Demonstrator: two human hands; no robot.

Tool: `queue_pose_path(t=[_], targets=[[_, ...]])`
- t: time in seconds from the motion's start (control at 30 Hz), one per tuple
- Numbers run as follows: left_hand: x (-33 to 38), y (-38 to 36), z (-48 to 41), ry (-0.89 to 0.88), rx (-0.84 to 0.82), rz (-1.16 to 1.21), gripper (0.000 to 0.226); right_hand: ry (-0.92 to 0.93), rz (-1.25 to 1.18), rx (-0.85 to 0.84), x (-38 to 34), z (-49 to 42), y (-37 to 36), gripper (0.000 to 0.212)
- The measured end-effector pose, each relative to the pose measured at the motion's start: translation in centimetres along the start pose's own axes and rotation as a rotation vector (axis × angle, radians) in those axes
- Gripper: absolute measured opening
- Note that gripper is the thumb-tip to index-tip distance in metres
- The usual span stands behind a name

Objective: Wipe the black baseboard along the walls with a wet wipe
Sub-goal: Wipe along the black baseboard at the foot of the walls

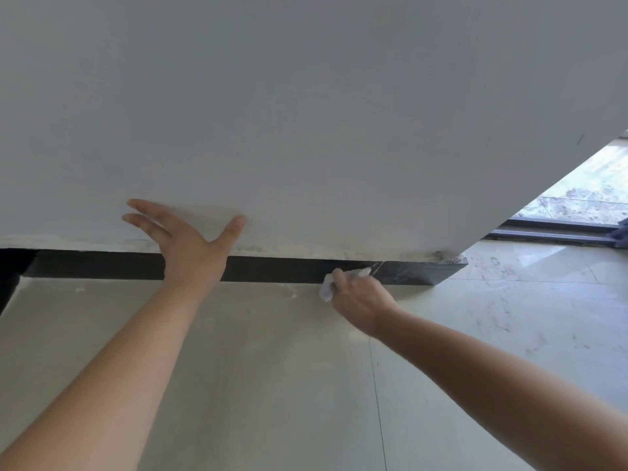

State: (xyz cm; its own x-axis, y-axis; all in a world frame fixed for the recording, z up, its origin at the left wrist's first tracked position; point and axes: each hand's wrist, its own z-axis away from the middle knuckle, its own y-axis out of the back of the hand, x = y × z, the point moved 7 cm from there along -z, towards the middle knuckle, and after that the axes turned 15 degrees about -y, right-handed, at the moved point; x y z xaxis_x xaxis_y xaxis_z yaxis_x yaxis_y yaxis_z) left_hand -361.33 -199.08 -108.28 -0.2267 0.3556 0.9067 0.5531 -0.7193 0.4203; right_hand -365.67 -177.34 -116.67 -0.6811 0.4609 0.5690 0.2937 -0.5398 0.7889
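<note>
A black baseboard runs along the foot of a grey-white wall, ending at a corner on the right. My right hand is closed around a crumpled white wet wipe and presses it against the baseboard a little left of that corner. My left hand rests flat on the wall above the baseboard, fingers spread, holding nothing. Its wrist hides a short stretch of the black strip.
Pale glossy floor tiles with dusty smears fill the foreground. The wall corner stands at the right. Beyond it a dark window or door track and bright glass show. A dark gap sits at the far left.
</note>
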Motion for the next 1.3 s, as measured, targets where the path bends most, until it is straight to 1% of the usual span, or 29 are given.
queue_pose_path(t=[0.07, 0.1, 0.13, 0.2, 0.3, 0.33, 0.4, 0.43, 0.47, 0.5, 0.53, 0.6, 0.67, 0.7, 0.73, 0.77, 0.8, 0.83, 0.87, 0.93, 1.0, 1.03, 1.07, 1.13, 1.17, 1.2, 1.23, 1.27, 1.3], targets=[[0.0, -0.1, 0.1, 0.003, -0.011, -0.009, 0.126, -0.036, 0.111, -0.042, 1.2, 0.3, -1.8, 0.066], [-0.1, -0.1, 0.1, 0.002, -0.018, -0.015, 0.125, -0.095, 0.069, -0.114, 2.1, 0.9, -3.1, 0.064], [-0.1, -0.1, 0.1, 0.003, -0.022, -0.020, 0.124, -0.196, -0.086, -0.187, 3.1, 1.5, -4.4, 0.059], [-0.2, 0.0, 0.1, 0.000, -0.021, -0.020, 0.123, -0.502, -0.493, -0.303, 5.7, 3.5, -6.8, 0.045], [-0.3, -0.3, 0.0, -0.010, -0.002, -0.026, 0.124, -0.945, -1.014, -0.308, 8.3, 7.4, -10.2, 0.033], [-0.3, -0.3, -0.1, -0.009, 0.001, -0.032, 0.125, -1.131, -1.211, -0.332, 8.7, 8.8, -11.6, 0.027], [-0.5, -0.5, -0.2, 0.007, 0.002, -0.041, 0.128, -1.512, -1.689, -0.340, 8.7, 10.9, -14.2, 0.016], [-0.6, -0.6, -0.2, 0.014, -0.002, -0.042, 0.130, -1.647, -1.905, -0.306, 8.8, 11.2, -15.1, 0.007], [-0.6, -0.6, -0.2, 0.014, -0.006, -0.043, 0.130, -1.723, -2.073, -0.258, 9.2, 11.0, -15.7, 0.014], [-0.5, -0.6, -0.1, 0.007, -0.006, -0.045, 0.129, -1.768, -2.189, -0.214, 9.5, 10.5, -16.1, 0.022], [-0.4, -0.6, -0.1, -0.004, -0.005, -0.048, 0.127, -1.795, -2.249, -0.176, 9.8, 9.7, -16.0, 0.023], [-0.3, -0.5, 0.0, -0.016, -0.007, -0.051, 0.125, -1.868, -2.220, -0.109, 9.9, 8.1, -15.0, 0.020], [-0.4, -0.4, 0.1, -0.012, -0.021, -0.068, 0.125, -1.948, -2.076, 0.014, 9.0, 7.0, -12.8, 0.021], [-0.5, -0.4, 0.1, -0.008, -0.025, -0.071, 0.126, -1.906, -1.986, 0.096, 8.5, 6.6, -11.6, 0.018], [-0.5, -0.5, 0.1, -0.006, -0.025, -0.069, 0.126, -1.802, -1.924, 0.124, 7.5, 5.7, -10.6, 0.014], [-0.5, -0.5, 0.1, -0.006, -0.023, -0.065, 0.125, -1.679, -1.872, 0.089, 6.3, 4.7, -9.3, 0.008], [-0.5, -0.6, 0.1, -0.006, -0.020, -0.061, 0.125, -1.560, -1.843, 0.018, 4.9, 3.8, -8.6, 0.012], [-0.4, -0.6, 0.1, -0.005, -0.018, -0.057, 0.125, -1.482, -1.825, -0.042, 3.6, 3.0, -8.1, 0.019], [-0.4, -0.6, 0.2, -0.003, -0.018, -0.052, 0.124, -1.447, -1.838, -0.089, 2.8, 2.6, -7.8, 0.021], [-0.3, -0.5, 0.3, 0.000, -0.020, -0.045, 0.123, -1.414, -1.866, -0.147, 2.6, 2.5, -7.5, 0.020], [-0.2, -0.4, 0.4, -0.004, -0.023, -0.044, 0.121, -1.368, -1.852, -0.164, 3.2, 3.4, -8.0, 0.017], [-0.2, -0.3, 0.5, -0.004, -0.024, -0.045, 0.120, -1.397, -1.857, -0.155, 3.9, 4.4, -8.7, 0.016], [-0.2, -0.2, 0.5, -0.002, -0.027, -0.046, 0.119, -1.488, -1.882, -0.128, 4.7, 5.6, -9.8, 0.017], [-0.3, -0.2, 0.6, 0.006, -0.038, -0.043, 0.119, -1.771, -2.010, -0.100, 6.2, 8.2, -12.1, 0.023], [-0.3, -0.2, 0.6, 0.009, -0.045, -0.041, 0.119, -1.896, -2.078, -0.098, 7.0, 8.8, -13.1, 0.030], [-0.3, -0.3, 0.5, 0.009, -0.050, -0.037, 0.119, -1.959, -2.135, -0.105, 7.7, 9.1, -13.6, 0.042], [-0.3, -0.2, 0.5, 0.007, -0.052, -0.034, 0.120, -1.972, -2.134, -0.155, 8.4, 9.0, -13.9, 0.055], [-0.3, -0.2, 0.4, 0.006, -0.051, -0.031, 0.120, -1.981, -2.106, -0.201, 8.9, 8.9, -14.2, 0.058], [-0.3, -0.2, 0.4, 0.006, -0.052, -0.028, 0.120, -2.003, -2.070, -0.238, 9.1, 8.9, -14.2, 0.052]])
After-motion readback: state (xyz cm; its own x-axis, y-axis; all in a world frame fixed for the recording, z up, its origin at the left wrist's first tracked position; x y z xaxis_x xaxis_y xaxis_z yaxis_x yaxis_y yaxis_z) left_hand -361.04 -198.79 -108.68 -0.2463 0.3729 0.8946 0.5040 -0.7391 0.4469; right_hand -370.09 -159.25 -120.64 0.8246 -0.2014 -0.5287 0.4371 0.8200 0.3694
